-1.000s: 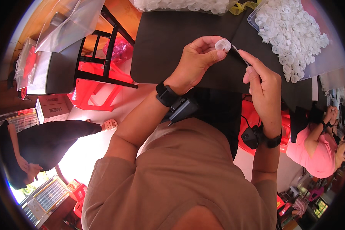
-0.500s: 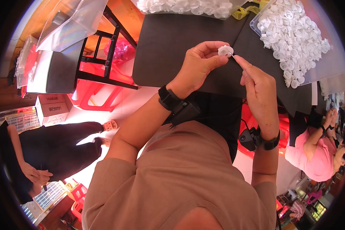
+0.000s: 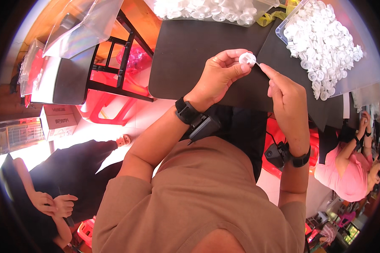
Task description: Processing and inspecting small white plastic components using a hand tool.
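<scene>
Room: a bright interior with a red stool (image 3: 114, 110) and a carton (image 3: 58, 122) on the left; a person in black (image 3: 82, 168) stands there, and a person in pink (image 3: 344, 175) is at the far right.
Desk: a dark desk (image 3: 190, 63) lies beneath both hands.
White disc: a small round white disc (image 3: 246, 59) is held above the desk, near its front edge.
Left hand: the left hand (image 3: 223, 75) is pinched on the disc, thumb and fingers at its rim.
Right hand: the right hand (image 3: 286, 95) has its fingers closed around a thin tool (image 3: 257, 63), mostly hidden, its tip at the disc's right side.
White pieces: a heap of white pieces (image 3: 318, 46) lies at upper right; more fill a clear tub (image 3: 266, 6) at the desk's far edge.
</scene>
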